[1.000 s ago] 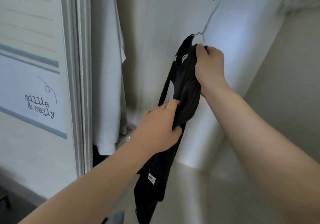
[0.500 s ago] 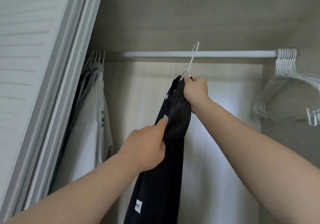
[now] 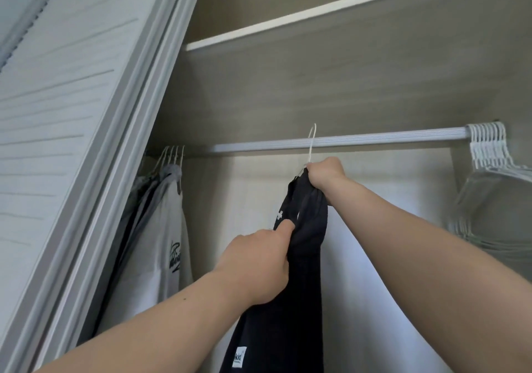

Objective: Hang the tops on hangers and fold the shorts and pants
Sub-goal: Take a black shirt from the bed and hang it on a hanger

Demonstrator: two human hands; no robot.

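A black top (image 3: 299,280) hangs bunched on a white hanger inside the closet. My right hand (image 3: 325,172) grips the top's neck and the hanger just below its hook (image 3: 311,142), which overlaps the closet rail (image 3: 374,139); whether the hook rests on the rail I cannot tell. My left hand (image 3: 259,266) grips the black fabric lower down, with the thumb pressed into it. A small white label shows near the top's lower edge.
Several grey and white tops (image 3: 161,228) hang on hangers at the rail's left end. A bunch of bare clear and white hangers (image 3: 489,171) hangs at the right end. A shelf edge (image 3: 316,12) runs above; the louvred sliding door (image 3: 72,113) stands on the left.
The view has tilted up from the closet's lower wall to the rail. Both hands have lifted the black top and hanger, bringing the hook up to the rail.
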